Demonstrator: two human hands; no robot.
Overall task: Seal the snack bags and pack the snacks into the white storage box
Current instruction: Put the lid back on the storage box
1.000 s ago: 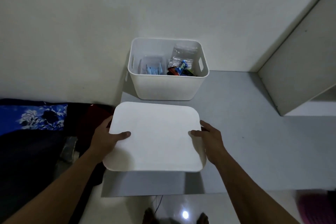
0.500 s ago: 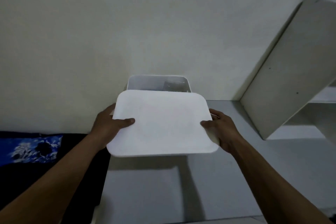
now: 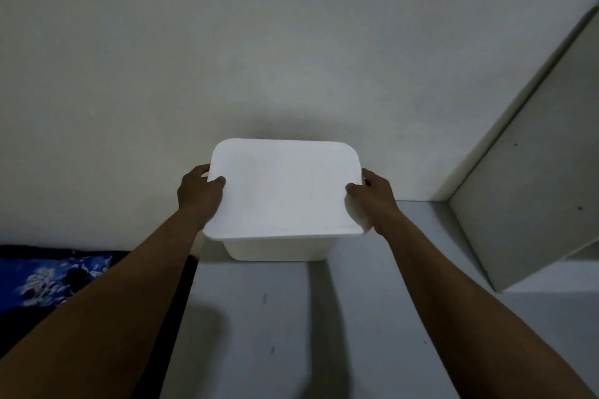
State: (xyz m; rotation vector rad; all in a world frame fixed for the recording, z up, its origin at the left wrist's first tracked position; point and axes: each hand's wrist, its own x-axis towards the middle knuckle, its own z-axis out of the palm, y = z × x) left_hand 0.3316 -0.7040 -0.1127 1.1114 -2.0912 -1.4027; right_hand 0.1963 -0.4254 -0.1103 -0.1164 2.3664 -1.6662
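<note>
Beyond both grips rises the plain pale wall (image 3: 291, 42). Below them, running back toward you, lies the flat grey bench (image 3: 246, 317). Well outside the right grip (image 3: 372, 201) leans a tall white cabinet panel (image 3: 534, 188), and low outside the left grip (image 3: 197, 194) a blue flower-printed cloth (image 3: 48, 275) lies off the bench edge.

Between your grips stands the white rectangular plastic storage box (image 3: 275, 249), on the bench and close to the wall. Only its front wall shows, under the white plastic lid (image 3: 285, 185) with rounded corners, which you hold flat across the top. The snacks are hidden beneath it. Each grip pinches a short side of the lid: the left thumb (image 3: 217, 181) and the right thumb (image 3: 351, 187) press on top, while the other fingers curl over the edge and out of sight.

The step in hand looks like the closing one, with the packing done. The lid's near edge overhangs the box front, and whether the far edge has caught the rim cannot be told from here. Keep both grips level and centre the lid between them. Then press down evenly with the thumbs, far corners first, so no side rides up. Free your curled fingers before the edge closes on them.
</note>
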